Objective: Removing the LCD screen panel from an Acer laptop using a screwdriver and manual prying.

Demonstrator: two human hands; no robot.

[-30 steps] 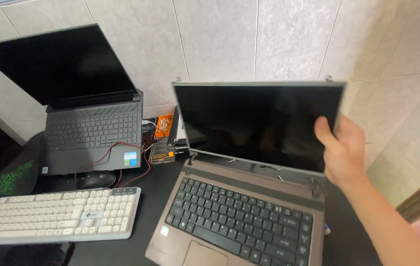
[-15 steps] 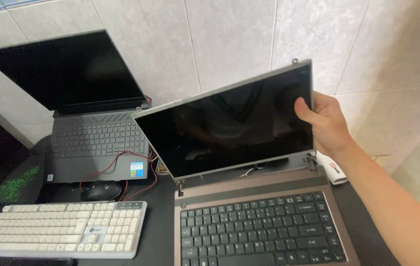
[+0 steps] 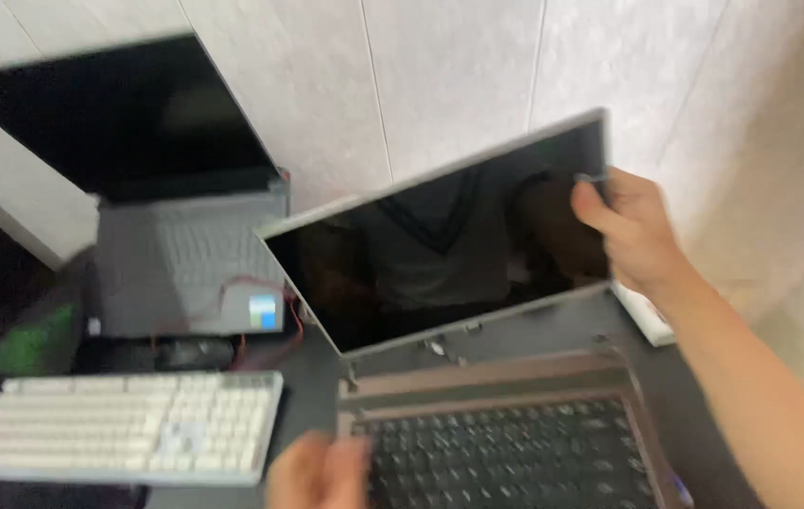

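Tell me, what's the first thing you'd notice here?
The bare screen panel, lifted and tilted above the brown laptop base, gripped at its right edge by the right hand. The blurred left hand sits at the bottom, beside the white keyboard. A grey laptop stands open behind.

Screen panel: a second ago it stood level and upright on the brown laptop. Half a second ago it had swung, right edge raised, left corner low. Now it tilts more steeply, the right corner higher still, and its lower edge stands clear of the hinge bar.

Right hand: was on the panel's right edge lower down; now wrapped over the upper right corner, thumb across the glass.

Left hand: absent from both earlier views, now blurred at the bottom edge, just beside the laptop's keys.

View has closed in; the grey laptop and white keyboard sit nearer the left edge.
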